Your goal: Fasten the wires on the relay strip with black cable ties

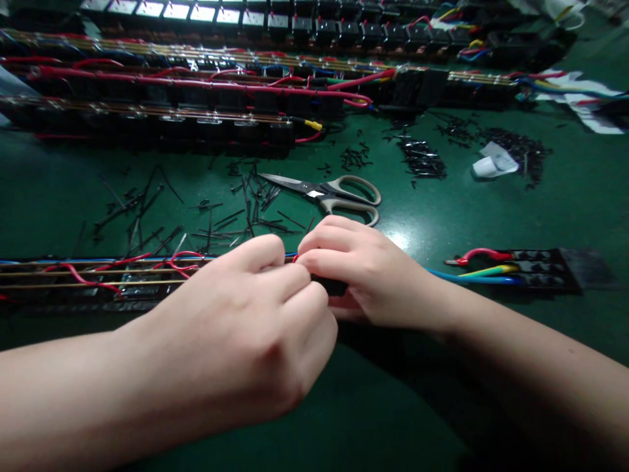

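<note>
Leftmost on the near side, a long, narrow black strip with brass-coloured rods and thin red wires (98, 285) lay across the dark green tabletop (206, 426), running right until it passed beneath both hands. Far left, beyond it, stretched rows of similar black assemblies (187, 111), with a thick red cable (206, 82) along one of them. Between these rows and the near strip, thin black plastic ties and offcuts (250, 200) were scattered loosely.

Further right, the left hand (265, 308) was curled into a loose fist over the strip, knuckles up; its fingertips were hidden, so I could not tell whether they pinched anything. Just beyond the hands lay a pair of scissors with grey-and-black handles (314, 190), blades pointing left. The right hand (363, 269) came next, fingers bent at the strip's far side and thumb at its near side, a dark part showing between; how firmly it gripped, I could not tell.

Farther right and beyond, small black pieces (422, 157) lay heaped, near a crumpled white plastic scrap (491, 164). Near right, a flat black block with three rows (545, 269) bore a short red wire (481, 254), a yellow-green wire (491, 269) and a blue wire (484, 280).
</note>
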`<state>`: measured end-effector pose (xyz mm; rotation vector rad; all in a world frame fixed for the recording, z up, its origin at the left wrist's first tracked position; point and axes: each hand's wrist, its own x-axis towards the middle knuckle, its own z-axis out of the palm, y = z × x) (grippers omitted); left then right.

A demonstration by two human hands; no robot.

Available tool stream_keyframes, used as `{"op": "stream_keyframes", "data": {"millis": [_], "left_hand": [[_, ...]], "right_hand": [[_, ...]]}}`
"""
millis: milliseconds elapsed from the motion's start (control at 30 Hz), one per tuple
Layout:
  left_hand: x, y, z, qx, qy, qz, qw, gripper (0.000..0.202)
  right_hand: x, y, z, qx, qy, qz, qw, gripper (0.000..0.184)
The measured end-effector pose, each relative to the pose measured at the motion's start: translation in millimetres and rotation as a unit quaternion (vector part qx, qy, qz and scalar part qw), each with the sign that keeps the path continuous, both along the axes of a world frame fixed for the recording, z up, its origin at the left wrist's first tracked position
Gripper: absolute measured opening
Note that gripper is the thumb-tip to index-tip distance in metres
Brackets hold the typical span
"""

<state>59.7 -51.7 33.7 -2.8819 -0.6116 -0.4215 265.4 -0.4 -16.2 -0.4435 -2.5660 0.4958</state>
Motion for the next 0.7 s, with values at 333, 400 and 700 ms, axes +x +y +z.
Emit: {"op": "stream_keyframes", "data": {"millis": [333,400,700], "left_hand": [[-1.1,-30.0,-24.7,0.041,-0.113,0.074,0.990,0.011],[-3.6,-29.9,-30.6,0.058,-0.125,0.059,0.989,0.007],[-12.2,-20.6,-36.5,0.037,-0.114,0.005,0.993,0.018]], "right_hand": [[-0.6,-4.1,-2.9,0.054,-0.025,-0.017,0.998,0.010],[-1.2,-4.3,-3.4,0.067,-0.026,-0.017,0.997,0.010],[-0.7,-6.5,-2.3,0.102,-0.056,-0.012,0.993,0.011]]}}
